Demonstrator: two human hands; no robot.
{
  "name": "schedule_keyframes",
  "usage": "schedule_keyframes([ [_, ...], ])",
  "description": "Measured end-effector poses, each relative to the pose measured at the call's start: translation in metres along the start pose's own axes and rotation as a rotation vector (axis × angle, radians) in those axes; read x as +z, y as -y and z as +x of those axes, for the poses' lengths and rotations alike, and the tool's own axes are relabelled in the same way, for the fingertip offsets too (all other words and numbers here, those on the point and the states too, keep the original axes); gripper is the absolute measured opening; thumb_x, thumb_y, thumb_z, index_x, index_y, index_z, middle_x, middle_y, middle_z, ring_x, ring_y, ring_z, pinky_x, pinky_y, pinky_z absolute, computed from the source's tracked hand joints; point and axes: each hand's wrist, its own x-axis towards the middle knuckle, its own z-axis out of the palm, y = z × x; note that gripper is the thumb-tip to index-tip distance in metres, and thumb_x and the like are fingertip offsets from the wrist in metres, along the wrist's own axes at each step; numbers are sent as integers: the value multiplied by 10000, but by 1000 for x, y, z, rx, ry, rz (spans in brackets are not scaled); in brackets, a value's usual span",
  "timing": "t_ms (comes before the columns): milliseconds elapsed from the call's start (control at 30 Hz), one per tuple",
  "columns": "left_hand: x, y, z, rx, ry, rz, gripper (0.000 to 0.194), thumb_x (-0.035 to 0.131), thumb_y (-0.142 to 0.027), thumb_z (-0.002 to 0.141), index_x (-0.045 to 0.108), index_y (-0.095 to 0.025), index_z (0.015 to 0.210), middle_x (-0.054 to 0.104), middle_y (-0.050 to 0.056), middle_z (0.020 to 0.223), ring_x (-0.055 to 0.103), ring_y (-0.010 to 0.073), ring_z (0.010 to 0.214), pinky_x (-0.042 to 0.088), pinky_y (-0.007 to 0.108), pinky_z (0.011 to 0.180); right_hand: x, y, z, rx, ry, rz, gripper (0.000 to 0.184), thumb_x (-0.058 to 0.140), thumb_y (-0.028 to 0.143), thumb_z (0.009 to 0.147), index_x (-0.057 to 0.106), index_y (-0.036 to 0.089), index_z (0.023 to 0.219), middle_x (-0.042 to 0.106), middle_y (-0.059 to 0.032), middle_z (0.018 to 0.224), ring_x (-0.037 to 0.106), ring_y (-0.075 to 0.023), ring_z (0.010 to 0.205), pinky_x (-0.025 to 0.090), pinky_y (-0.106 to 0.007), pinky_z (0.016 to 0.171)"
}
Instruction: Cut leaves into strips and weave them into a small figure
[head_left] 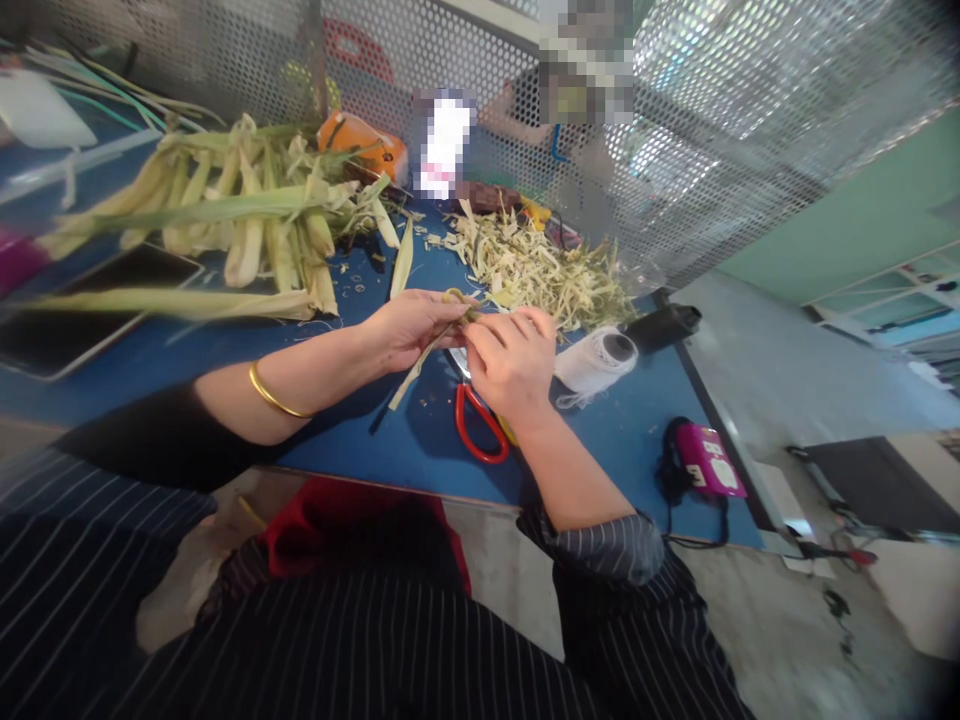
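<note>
The left hand, nearly closed, pinches a pale husk strip. The right hand, curled inward, pinches its far end.

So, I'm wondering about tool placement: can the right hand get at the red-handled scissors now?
Probably yes: the red-handled scissors lie close by the right hand, with a handle loop uncovered on the blue table, though that hand seems occupied with the leaf strip.
</note>
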Motion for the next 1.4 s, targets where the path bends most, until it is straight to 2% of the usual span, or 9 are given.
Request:
schedule_keyframes([
  [300, 3, 10, -3, 38, 42, 92, 91, 622, -71, 789, 682, -88, 722, 638, 25, 647, 593, 64, 573, 450, 157, 546, 10, 19, 2, -250, 50, -15, 232, 423, 131, 918, 633, 216, 868, 644, -23, 858, 546, -170, 858, 331, -377, 1019],
  [400, 1, 11, -3, 71, 25, 208, 62, 672, -108, 749, 699, -106, 693, 632, 9, 602, 570, 56, 521, 460, 163, 538, 8, 16, 2, -42, -37, 184, 161, 455, 164, 909, 606, 214, 886, 659, -36, 907, 576, -169, 894, 371, -382, 970],
  [500, -1, 8, -2, 65, 1, 280, 47, 671, -129, 747, 713, -119, 729, 670, 24, 623, 616, 84, 540, 522, 216, 610, 7, 8, 2, 340, -150, 487, 78, 520, 233, 876, 586, 204, 845, 649, -38, 875, 598, -169, 853, 446, -341, 838],
  [633, -4, 5, -2, 34, 28, 301, 134, 693, -186, 747, 725, -110, 853, 727, 81, 732, 699, 155, 669, 559, 268, 677, 16, -5, 2, 838, -92, 927, 142, 586, 325, 801, 599, 184, 796, 615, 0, 726, 580, -143, 676, 469, -280, 661],
  [733, -6, 6, -2, 43, 51, 321, 227, 762, -216, 691, 721, -103, 883, 724, 76, 756, 697, 150, 690, 560, 254, 698, 24, -11, 0, 963, -40, 1028, 193, 629, 361, 754, 632, 170, 776, 616, 7, 682, 570, -138, 653, 457, -268, 635],
  [933, -4, 7, -1, 146, -80, 309, 225, 791, -176, 644, 700, -114, 841, 686, 18, 726, 651, 92, 607, 542, 198, 617, 22, -13, 0, 906, 158, 968, 308, 571, 480, 806, 631, 181, 762, 626, -4, 634, 571, -135, 544, 445, -269, 545],
  [1067, -3, 0, 1, 162, -172, 265, 166, 762, -135, 669, 679, -109, 810, 676, 22, 705, 612, 74, 541, 523, 191, 549, 9, -13, 4, 695, 277, 851, 115, 528, 311, 852, 573, 213, 893, 636, 28, 658, 564, -117, 517, 452, -268, 579],
  [1200, -10, -4, 6, 197, -231, 315, 205, 756, -123, 665, 671, -118, 851, 654, 15, 685, 620, 93, 562, 438, 174, 445, -5, -16, 7, 497, 274, 586, 263, 526, 157, 826, 564, 223, 1078, 674, 12, 769, 606, -140, 674, 455, -297, 705],
  [1400, -16, -1, 9, 280, -199, 431, 222, 778, -203, 644, 705, -131, 841, 634, 1, 640, 540, 64, 494, 346, 177, 410, -14, -20, 10, 515, 396, 1021, 201, 516, 208, 854, 667, 196, 985, 703, -18, 818, 648, -132, 706, 509, -284, 697],
])
